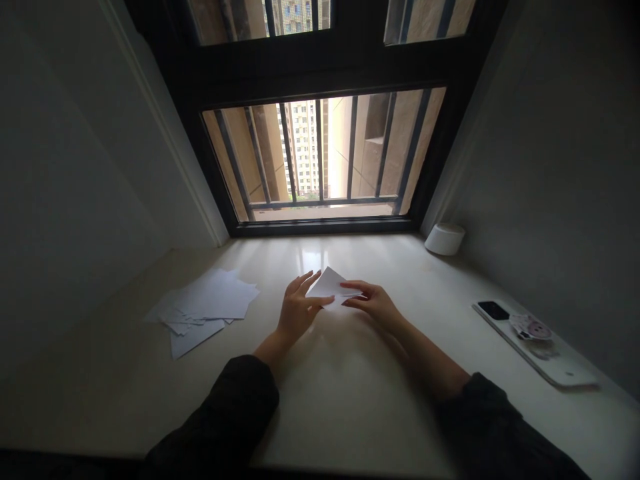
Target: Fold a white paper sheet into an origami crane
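A folded white sheet of paper (327, 285), with one corner pointing up, is held between my two hands above the pale sill. My left hand (299, 305) has its thumb along the paper's lower edge and its fingers behind the left side. On the other side, my right hand (373, 301) pinches the right corner between thumb and fingers. Which layers of the fold lie inside the grip is too small to tell. To the left, a loose pile of white paper sheets (215, 297) lies on the sill, its pieces overlapping at odd angles.
The white sill (330, 413) runs up to a dark-framed window (320, 230) with bars outside. A white cylindrical object (445, 240) stands at the back right corner. Nearer on the right lies a phone (565, 365) in a pale case with a cartoon-like grip. Walls close in both sides.
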A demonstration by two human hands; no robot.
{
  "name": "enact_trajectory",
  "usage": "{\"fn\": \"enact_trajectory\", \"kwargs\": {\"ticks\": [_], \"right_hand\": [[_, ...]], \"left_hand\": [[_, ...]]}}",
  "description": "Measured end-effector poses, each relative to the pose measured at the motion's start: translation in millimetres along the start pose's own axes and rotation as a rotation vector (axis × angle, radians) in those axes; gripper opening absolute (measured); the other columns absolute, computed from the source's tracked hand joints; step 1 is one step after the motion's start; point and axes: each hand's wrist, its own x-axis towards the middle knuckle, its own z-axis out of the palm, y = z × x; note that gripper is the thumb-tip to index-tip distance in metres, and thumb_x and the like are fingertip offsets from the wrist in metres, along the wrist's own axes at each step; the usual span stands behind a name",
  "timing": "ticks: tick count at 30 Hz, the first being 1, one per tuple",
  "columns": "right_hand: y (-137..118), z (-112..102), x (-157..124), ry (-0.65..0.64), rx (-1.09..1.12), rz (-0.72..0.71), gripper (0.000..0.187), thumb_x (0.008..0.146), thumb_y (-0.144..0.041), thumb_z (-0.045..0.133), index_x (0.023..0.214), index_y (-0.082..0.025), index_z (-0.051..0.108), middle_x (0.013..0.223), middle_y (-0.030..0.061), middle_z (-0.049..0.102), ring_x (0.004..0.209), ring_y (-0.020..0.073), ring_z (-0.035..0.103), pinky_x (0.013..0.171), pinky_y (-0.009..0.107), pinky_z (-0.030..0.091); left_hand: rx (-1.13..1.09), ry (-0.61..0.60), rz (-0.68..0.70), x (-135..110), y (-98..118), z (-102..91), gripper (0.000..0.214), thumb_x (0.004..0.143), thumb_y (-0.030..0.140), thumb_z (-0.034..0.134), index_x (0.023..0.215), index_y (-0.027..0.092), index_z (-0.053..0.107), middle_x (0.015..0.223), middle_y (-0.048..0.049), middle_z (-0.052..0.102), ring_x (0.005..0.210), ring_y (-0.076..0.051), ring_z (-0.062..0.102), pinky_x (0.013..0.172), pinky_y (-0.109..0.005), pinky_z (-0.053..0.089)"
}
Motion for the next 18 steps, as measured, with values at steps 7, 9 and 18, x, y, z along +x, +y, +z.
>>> {"fn": "enact_trajectory", "kwargs": {"ticks": [7, 9, 18], "right_hand": [[0.1, -1.3, -2.1, 0.152, 0.035, 0.024, 0.044, 0.064, -0.035, 0.075, 0.105, -0.021, 0.069, 0.100, 0.0065, 0.070, 0.086, 0.0216, 0.064, 0.082, 0.038, 0.050], [0.9, 0.9, -2.6, 0.240, 0.033, 0.006, 0.043, 0.063, -0.034, 0.076, 0.103, -0.020, 0.069, 0.088, 0.0045, 0.071, 0.074, 0.0181, 0.063, 0.075, 0.035, 0.051], [2.2, 6.2, -3.4, 0.291, 0.070, 0.009, 0.049, 0.058, -0.032, 0.079, 0.104, -0.018, 0.069, 0.057, -0.0045, 0.056, 0.055, 0.0110, 0.050, 0.062, 0.029, 0.047]], "left_hand": [[-0.289, -0.031, -0.299, -2.7, -3.5, 6.0, 0.027, 0.086, 0.042, 0.049, 0.098, 0.030, 0.071, 0.138, -0.0054, 0.044, 0.127, -0.026, 0.039, 0.104, -0.046, 0.030], [-0.294, 0.026, -0.402, -2.5, -3.4, 7.2, 0.031, 0.088, 0.041, 0.044, 0.093, 0.028, 0.072, 0.126, -0.0072, 0.052, 0.118, -0.024, 0.047, 0.100, -0.043, 0.036], [-0.441, 0.074, -0.542, -3.4, 1.6, 8.0, 0.041, 0.073, 0.043, 0.066, 0.107, 0.026, 0.050, 0.084, 0.0002, 0.062, 0.075, -0.015, 0.061, 0.073, -0.031, 0.046]]}}
